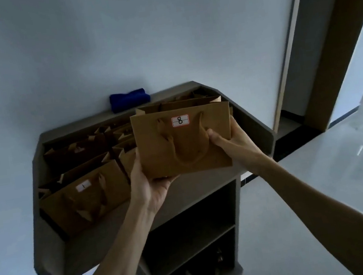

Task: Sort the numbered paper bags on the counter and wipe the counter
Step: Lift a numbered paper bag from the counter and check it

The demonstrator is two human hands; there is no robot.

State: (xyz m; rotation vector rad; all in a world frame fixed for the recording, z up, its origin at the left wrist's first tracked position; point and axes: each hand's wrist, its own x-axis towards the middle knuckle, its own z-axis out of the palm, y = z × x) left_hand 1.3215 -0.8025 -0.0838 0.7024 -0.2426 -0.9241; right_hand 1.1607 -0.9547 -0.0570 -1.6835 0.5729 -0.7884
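Above grey counter (197,188), upright brown paper bag (183,141) labelled 8.

Between the two hands the paper bag (183,141) is plain brown, with a white label (180,120) edged in red and a black 8. Beyond the left hand (152,183) a folded cloth (129,99) is deep blue. The bench (52,253) is grey.

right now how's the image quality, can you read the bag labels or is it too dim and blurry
Head view: dim and bluish, with wide-angle bending at the edges. The label on the held bag reads 8 clearly, both the left hand and right hand gripping it. The label on the bag at left looks like a 1 but is soft. The bags behind sit in shadow, labels unreadable. Glare streaks the floor.
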